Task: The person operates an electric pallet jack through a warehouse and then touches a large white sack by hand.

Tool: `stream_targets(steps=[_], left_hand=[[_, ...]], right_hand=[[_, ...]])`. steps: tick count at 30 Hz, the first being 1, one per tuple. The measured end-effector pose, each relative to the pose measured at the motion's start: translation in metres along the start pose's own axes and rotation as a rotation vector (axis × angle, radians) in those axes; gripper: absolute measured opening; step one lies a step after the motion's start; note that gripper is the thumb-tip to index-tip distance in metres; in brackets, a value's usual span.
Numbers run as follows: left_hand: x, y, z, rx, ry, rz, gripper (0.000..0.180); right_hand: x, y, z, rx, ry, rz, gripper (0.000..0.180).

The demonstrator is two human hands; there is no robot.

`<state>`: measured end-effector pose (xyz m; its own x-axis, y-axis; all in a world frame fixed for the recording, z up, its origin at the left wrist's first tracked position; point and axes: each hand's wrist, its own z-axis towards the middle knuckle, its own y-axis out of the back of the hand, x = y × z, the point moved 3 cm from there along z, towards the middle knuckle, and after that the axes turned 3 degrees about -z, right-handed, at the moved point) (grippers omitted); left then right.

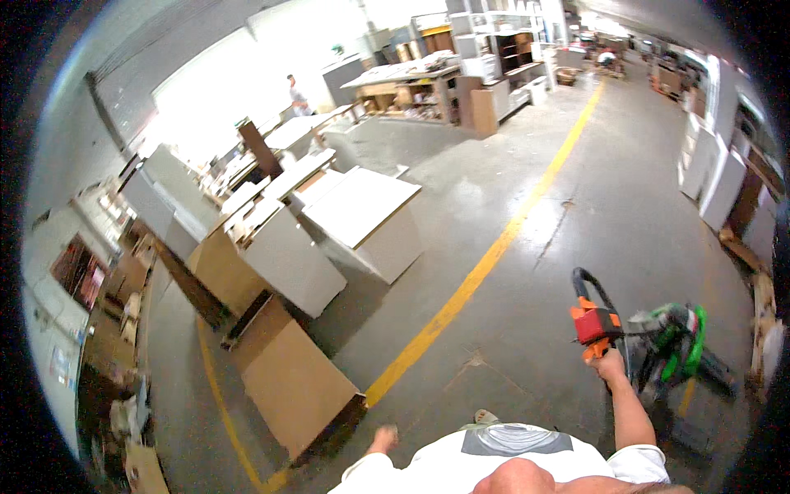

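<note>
Handle (pixel 596 324) sits in the right hand (pixel 609 364) — left hand (pixel 384 438) well apart

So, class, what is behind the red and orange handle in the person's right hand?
Grey floor shows beyond the handle and through its black loop. What lies directly behind the red part is covered; whatever the right hand wraps is hidden too.

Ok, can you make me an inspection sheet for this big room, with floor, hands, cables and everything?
Surface: grey floor, yellow line across it.
Job's things: control handle, red, black and orange; green-and-black machine beside it, blurred.
Clutter: brown board and white-topped box, left of the line.
Hands: right hand grips the handle; left hand seems empty.
Cables: too blurred to tell.
Surroundings: distant person; white panels at right.
</note>
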<state>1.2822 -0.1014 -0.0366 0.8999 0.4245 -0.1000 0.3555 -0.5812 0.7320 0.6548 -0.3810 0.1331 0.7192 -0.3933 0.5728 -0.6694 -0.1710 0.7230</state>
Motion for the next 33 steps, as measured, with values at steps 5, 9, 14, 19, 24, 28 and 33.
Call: stream_targets(steps=[5,9,14,19,24,28,33], left_hand=[[0.048,-0.049,-0.075,0.347,-0.074,-0.154,0.042],[0.069,-0.008,-0.076,0.271,-0.040,-0.120,0.049],[0.031,0.075,-0.060,-0.209,-0.532,-0.281,0.059],[-0.095,0.131,-0.214,-0.560,-1.210,-0.035,0.077],[-0.064,0.103,-0.270,-0.532,-1.401,0.263,0.063],[-0.002,0.078,-0.278,-0.465,-1.361,0.361,0.032],[0.101,0.056,-0.326,-0.383,-1.270,0.528,0.020]], right_hand=[[0.026,-0.002,-0.170,-0.100,0.167,-0.161,0.053],[0.023,-0.048,-0.262,0.039,0.016,-0.252,0.048],[0.039,-0.089,-0.377,0.098,0.095,-0.311,0.042],[0.030,-0.154,-0.480,0.117,0.069,-0.317,0.042],[0.057,-0.219,-0.570,0.117,0.042,-0.356,0.043],[0.066,-0.287,-0.627,0.136,0.046,-0.349,0.043],[0.089,-0.351,-0.725,0.189,0.049,-0.361,0.034]])
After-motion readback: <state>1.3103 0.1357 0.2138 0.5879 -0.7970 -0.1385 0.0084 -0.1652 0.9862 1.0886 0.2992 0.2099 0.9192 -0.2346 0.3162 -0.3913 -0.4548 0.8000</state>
